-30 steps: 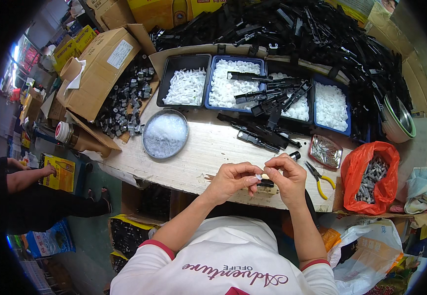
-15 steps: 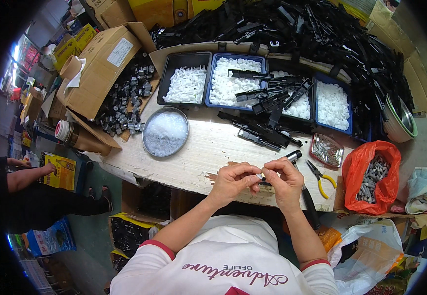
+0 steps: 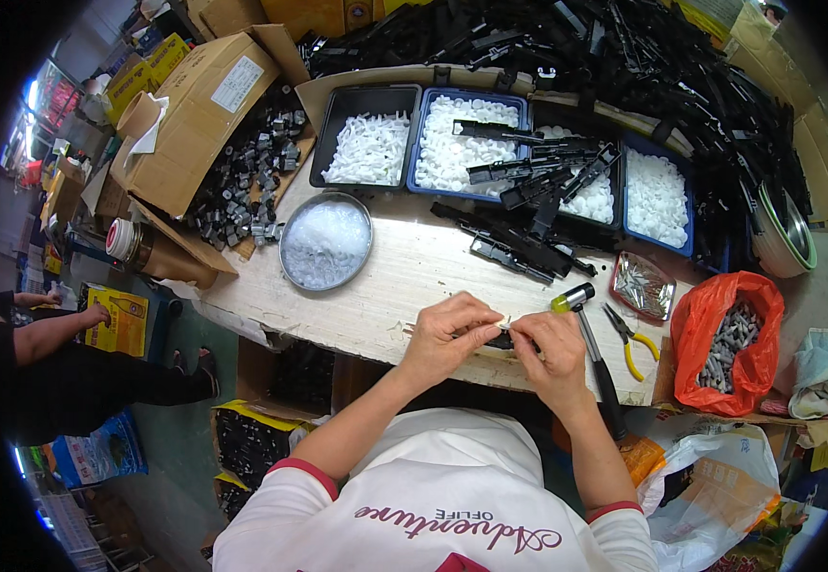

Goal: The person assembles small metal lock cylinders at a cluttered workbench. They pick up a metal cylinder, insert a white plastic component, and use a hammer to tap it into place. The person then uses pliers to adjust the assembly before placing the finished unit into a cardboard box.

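Observation:
Close to the table's front edge, my left hand (image 3: 447, 341) and my right hand (image 3: 555, 351) meet fingertip to fingertip. Both are closed in a pinch on a small white part (image 3: 504, 323); its exact shape is mostly covered by the fingers. A dark piece (image 3: 500, 340) shows just under the fingertips, and whether they touch it is unclear. Right beside my right hand lies a hammer (image 3: 585, 324) with a black handle and a yellow-green face. Pliers (image 3: 631, 340) with yellow grips lie to the right of it.
Trays of small white parts (image 3: 369, 148) line the back, with black plastic assemblies (image 3: 519, 250) on and before them. A round dish (image 3: 326, 242) of clear pieces stands left. At right are a box of metal pins (image 3: 643, 286) and a red bag (image 3: 725, 343). Another person (image 3: 61, 334) stands far left.
The view has shifted slightly, so the table's contents appear a little to the right. My fingers have shifted around the white part, and more of the hammer's head shows.

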### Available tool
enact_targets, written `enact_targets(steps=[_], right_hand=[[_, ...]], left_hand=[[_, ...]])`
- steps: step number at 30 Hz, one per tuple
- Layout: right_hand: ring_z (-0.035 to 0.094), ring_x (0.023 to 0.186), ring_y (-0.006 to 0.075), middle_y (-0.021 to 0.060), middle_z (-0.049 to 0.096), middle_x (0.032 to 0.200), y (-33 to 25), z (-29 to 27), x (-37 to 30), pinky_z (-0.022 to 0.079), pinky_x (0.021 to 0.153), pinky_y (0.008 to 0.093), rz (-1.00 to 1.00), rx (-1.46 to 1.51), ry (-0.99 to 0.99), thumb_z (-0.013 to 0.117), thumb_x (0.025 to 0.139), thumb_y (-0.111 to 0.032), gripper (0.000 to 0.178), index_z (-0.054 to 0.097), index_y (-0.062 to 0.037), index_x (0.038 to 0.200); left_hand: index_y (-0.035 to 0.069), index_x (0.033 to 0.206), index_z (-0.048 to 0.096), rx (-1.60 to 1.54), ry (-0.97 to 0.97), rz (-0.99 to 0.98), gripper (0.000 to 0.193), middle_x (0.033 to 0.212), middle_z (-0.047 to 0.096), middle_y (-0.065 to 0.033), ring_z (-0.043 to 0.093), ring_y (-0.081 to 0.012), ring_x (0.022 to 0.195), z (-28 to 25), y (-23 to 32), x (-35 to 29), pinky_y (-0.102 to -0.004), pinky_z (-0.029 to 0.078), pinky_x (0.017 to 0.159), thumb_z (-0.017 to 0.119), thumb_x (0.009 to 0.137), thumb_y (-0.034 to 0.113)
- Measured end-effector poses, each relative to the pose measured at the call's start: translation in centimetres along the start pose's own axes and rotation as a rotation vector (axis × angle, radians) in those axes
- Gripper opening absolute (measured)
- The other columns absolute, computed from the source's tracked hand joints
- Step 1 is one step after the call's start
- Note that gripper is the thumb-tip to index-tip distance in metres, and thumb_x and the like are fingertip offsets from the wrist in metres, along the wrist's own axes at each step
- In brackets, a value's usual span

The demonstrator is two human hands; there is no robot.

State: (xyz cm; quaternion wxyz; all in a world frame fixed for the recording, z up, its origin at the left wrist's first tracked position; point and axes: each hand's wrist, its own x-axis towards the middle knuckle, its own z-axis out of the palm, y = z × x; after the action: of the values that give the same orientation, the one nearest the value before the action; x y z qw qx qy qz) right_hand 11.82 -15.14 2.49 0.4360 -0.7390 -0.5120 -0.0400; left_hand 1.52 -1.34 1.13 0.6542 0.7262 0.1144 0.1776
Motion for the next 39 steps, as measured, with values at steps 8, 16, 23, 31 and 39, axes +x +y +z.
enact_targets(steps=[8, 16, 23, 31, 39], right_hand=[[0.047, 0.074, 0.0181, 0.0008, 0.052, 0.073, 1.1, 1.8, -0.9, 0.029, 0.067, 0.0333, -0.056, -0.117, -0.229, 0.065, 0.068, -0.007, 0.011, 0.06, -0.0089, 0.078], [0.047, 0.075, 0.0189, 0.001, 0.052, 0.074, 1.8, -0.1, -0.7, 0.028, 0.067, 0.0333, 0.011, -0.074, -0.21, 0.064, 0.068, -0.007, 0.011, 0.062, -0.0085, 0.079], [0.048, 0.075, 0.02, 0.0025, 0.054, 0.074, 5.1, -4.9, -0.4, 0.03, 0.067, 0.0343, 0.101, -0.174, -0.062, 0.064, 0.069, -0.006, 0.012, 0.062, -0.0075, 0.08], [0.049, 0.088, 0.0259, 0.0078, 0.057, 0.086, 11.0, -10.0, -0.5, 0.033, 0.074, 0.0405, 0.421, -0.669, -0.136, 0.063, 0.071, -0.014, 0.015, 0.062, -0.0072, 0.084], [0.053, 0.084, 0.0272, 0.0113, 0.059, 0.081, 12.7, -8.6, 0.3, 0.033, 0.073, 0.0408, 0.399, -0.684, -0.254, 0.06, 0.066, -0.008, 0.013, 0.063, -0.005, 0.079]], left_hand=[[0.011, 0.094, 0.064, 0.59, -0.16, 0.05, 0.031, 0.099, 0.053, -0.0034, 0.041, -0.0212, 0.099, -1.2, -1.1, -0.7, -0.0343, 0.028, 0.088, 0.072, 0.064, 0.014], [0.011, 0.091, 0.062, 0.682, -0.177, 0.058, 0.029, 0.092, 0.05, -0.0039, 0.042, -0.0221, 0.092, -0.7, -0.9, -0.3, -0.0361, 0.029, 0.08, 0.071, 0.064, 0.015], [0.007, 0.081, 0.059, 1.249, -0.465, 0.162, 0.021, 0.086, 0.051, -0.0077, 0.045, -0.0243, 0.085, 0.4, 2.5, 2.2, -0.0386, 0.029, 0.076, 0.069, 0.065, 0.017], [0.001, 0.071, 0.058, 0.912, -0.404, 0.42, 0.014, 0.074, 0.057, -0.0146, 0.058, -0.034, 0.071, 10.0, 4.0, 15.7, -0.0439, 0.046, 0.058, 0.063, 0.068, 0.014], [-0.001, 0.072, 0.064, 1.107, -0.402, 0.379, 0.012, 0.079, 0.061, -0.0226, 0.062, -0.0361, 0.074, 16.9, 1.6, 23.9, -0.0419, 0.05, 0.063, 0.059, 0.061, 0.001]])
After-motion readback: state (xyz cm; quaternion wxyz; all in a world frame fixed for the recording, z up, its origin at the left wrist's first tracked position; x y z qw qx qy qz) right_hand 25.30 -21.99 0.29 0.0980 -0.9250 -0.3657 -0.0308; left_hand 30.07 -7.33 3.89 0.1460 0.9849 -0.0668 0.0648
